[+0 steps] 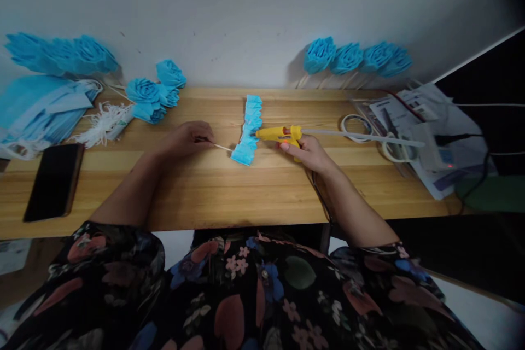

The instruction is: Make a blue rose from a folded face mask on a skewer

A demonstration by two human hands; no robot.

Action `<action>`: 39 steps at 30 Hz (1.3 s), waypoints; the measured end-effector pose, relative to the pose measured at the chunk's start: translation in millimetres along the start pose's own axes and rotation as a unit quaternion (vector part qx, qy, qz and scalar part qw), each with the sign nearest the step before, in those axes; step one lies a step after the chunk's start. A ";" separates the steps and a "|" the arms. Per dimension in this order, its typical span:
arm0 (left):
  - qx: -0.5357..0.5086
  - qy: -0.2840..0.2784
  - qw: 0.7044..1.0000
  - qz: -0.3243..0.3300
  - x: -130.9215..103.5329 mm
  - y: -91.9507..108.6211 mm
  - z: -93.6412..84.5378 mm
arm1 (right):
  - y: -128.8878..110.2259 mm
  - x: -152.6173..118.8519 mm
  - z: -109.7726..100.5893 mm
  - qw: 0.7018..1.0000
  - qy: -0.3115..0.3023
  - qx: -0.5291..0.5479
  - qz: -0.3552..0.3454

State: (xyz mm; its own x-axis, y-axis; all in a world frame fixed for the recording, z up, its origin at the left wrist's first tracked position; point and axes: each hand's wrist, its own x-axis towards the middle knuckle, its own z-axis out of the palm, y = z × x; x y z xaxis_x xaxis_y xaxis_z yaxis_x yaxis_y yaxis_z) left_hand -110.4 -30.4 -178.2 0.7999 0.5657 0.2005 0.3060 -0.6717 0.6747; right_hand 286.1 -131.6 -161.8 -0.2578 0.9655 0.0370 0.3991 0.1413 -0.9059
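A pleated strip of blue face-mask fabric (251, 126) lies lengthwise on the wooden table. My left hand (188, 139) is closed on a thin wooden stick (222, 147), whose far end meets the strip's lower left edge. On the other side, my right hand (309, 153) grips a yellow hot glue gun (279, 133) with a red light glowing on it. The gun's nozzle points left, at the middle of the strip; I cannot tell whether it touches. A long pale glue stick (353, 135) sticks out of the gun's back.
Finished blue flowers on sticks (320, 56) lean along the wall, with more flowers (143, 90) at left. Blue masks (49, 104), cut white ear loops (102, 123) and a phone (54, 181) lie left. Tape rolls (356, 127), papers (443, 175) and a power strip (432, 147) lie right.
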 end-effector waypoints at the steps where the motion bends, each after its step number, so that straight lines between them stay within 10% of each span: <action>1: 0.000 -0.004 1.000 0.004 0.0 -0.5 -0.7 | -1.2 0.2 -0.1 1.000 -0.002 0.006 0.002; 39: 0.053 0.037 0.998 0.007 7.1 -3.4 8.0 | 7.1 8.3 -7.4 0.988 0.129 0.073 0.048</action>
State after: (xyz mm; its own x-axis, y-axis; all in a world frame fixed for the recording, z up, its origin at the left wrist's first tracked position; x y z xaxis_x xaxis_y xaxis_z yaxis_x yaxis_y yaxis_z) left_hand -101.6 -27.9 -184.7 0.7653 0.5871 0.2639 0.3512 -0.7244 0.5933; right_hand 293.3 -120.9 -164.8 0.0154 0.9992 0.0376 0.2751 0.0319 -0.9609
